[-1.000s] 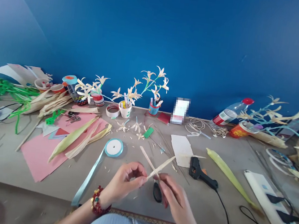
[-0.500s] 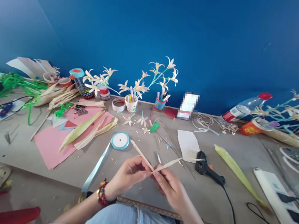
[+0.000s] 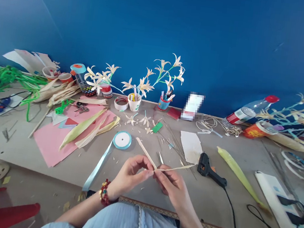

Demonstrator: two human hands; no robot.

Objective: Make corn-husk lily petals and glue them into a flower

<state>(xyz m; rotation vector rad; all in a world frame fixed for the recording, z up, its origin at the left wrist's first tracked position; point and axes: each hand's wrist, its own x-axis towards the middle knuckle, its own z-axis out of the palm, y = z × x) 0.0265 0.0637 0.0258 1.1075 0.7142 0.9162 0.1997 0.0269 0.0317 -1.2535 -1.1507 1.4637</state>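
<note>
My left hand [image 3: 137,173] is closed, thumb and fingers pinching the lower end of a narrow pale strip [image 3: 146,153] that looks like folded corn husk and slants up to the left. Opposite it, my right hand [image 3: 171,183] pinches a thin twisted husk strip [image 3: 181,167] where it meets the pale strip. That thin end trails right, towards the black glue gun [image 3: 211,170]. Fingertips of both hands almost touch, hiding the join. Ahead lie a roll of light blue ribbon [image 3: 122,140] and small husk flowers [image 3: 145,120].
Pink paper [image 3: 46,141] with husks [image 3: 82,129] lies left. A white cup [image 3: 133,102] and a blue pen cup [image 3: 163,103] stand by the wall. To the right are a green husk [image 3: 240,173], a power strip [image 3: 276,203] with cords, and a bottle [image 3: 248,111].
The thin strip has swung lower and now runs flatter to the right. My right fingers have curled in slightly at the join. The view has shifted a little.
</note>
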